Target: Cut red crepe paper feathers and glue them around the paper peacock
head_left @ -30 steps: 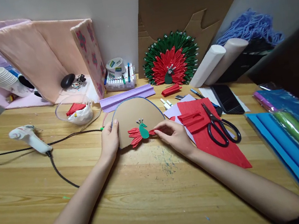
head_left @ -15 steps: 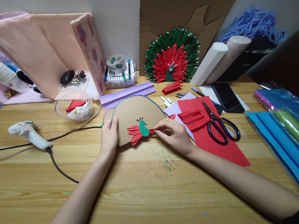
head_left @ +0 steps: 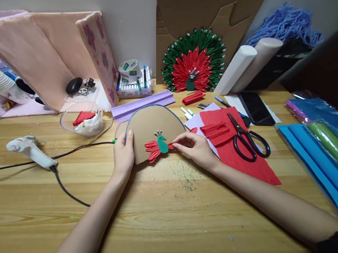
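Note:
My left hand (head_left: 124, 154) grips the left edge of a half-round cardboard piece (head_left: 152, 123) with a blue rim, thumb on its face. On the cardboard's lower part sits a green peacock body (head_left: 162, 145) with a small crest. Red crepe paper feathers (head_left: 153, 151) fan out on the body's left side. My right hand (head_left: 194, 148) pinches a narrow red crepe paper feather (head_left: 171, 145) against the body's right side. Whether that feather is stuck down, I cannot tell. Right of this hand, black-handled scissors (head_left: 246, 139) lie on a red crepe paper sheet (head_left: 253, 168).
A white glue gun (head_left: 31, 151) with a black cord lies at left, near a clear bowl (head_left: 65, 123). Behind stand a finished red and green peacock (head_left: 193, 63) and a box of markers (head_left: 135, 89). A phone (head_left: 256, 109) and wrapped paper rolls (head_left: 333, 167) are at right.
The view has shifted very slightly. Both hands keep their places on the cardboard and the red feather, with almost no visible movement.

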The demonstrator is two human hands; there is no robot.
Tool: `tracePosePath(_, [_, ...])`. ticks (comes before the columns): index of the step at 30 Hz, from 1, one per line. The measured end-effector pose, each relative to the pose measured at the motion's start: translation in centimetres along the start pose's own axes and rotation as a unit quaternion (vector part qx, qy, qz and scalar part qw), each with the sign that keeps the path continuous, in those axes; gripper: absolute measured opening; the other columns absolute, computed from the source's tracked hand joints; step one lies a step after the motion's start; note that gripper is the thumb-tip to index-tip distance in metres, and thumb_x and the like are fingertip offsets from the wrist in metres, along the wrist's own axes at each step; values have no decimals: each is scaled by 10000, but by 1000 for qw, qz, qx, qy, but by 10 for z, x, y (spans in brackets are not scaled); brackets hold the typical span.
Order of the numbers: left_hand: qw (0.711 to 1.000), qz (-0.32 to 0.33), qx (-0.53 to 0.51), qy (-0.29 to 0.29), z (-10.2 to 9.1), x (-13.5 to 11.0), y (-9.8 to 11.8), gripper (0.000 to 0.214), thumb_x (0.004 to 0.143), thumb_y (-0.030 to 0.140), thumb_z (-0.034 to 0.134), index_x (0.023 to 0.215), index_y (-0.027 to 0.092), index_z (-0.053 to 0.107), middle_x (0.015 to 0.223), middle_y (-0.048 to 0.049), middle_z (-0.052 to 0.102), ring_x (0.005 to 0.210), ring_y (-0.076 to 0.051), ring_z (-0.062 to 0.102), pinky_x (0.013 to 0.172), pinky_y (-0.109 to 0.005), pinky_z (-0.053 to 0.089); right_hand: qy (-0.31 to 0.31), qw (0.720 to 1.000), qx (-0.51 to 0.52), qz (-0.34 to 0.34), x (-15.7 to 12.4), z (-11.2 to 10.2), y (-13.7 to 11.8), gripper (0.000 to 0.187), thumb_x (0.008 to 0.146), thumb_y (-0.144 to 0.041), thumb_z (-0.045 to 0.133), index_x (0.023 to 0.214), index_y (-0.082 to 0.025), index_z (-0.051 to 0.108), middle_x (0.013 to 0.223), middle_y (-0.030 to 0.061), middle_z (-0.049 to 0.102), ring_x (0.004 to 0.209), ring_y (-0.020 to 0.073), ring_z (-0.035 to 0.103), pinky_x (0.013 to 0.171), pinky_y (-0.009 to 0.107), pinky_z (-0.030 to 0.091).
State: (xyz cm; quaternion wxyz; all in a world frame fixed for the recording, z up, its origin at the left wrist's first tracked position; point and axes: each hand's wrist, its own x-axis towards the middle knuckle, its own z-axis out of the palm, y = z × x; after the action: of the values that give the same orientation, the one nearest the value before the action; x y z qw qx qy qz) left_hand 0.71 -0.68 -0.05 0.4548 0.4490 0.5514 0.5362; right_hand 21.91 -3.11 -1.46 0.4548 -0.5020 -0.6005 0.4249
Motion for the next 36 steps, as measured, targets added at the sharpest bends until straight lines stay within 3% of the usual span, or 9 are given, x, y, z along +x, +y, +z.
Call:
tracePosePath(23, [1000, 11, 18, 0, 3, -2, -3, 364, 804, 459, 524, 940, 146, 651, 930, -56, 678, 867, -186, 585, 761, -270, 443, 1, 999, -40, -22, -1, 0, 3, 145, 774, -321, 632, 812, -181, 637, 793, 51, 670, 713, 162, 628, 648, 301, 512])
tracePosePath(30, [999, 9, 29, 19, 7, -6, -2, 335, 790, 473, 534, 785, 152, 628, 763, -22, 644, 714, -164, 554, 659, -253, 414, 16, 997, -62, -31, -1, 1, 4, 114, 778, -296, 627, 804, -186, 625, 774, 37, 650, 672, 144, 592, 592, 269, 468])
tracePosePath(36, [999, 12, 30, 13, 8, -7, -1, 322, 810, 446, 511, 821, 144, 624, 792, -26, 648, 733, -160, 549, 657, -242, 408, 20, 996, -77, -36, -2, 0, 2, 117, 807, -302, 594, 798, -188, 617, 743, 26, 628, 608, 128, 534, 538, 249, 421])
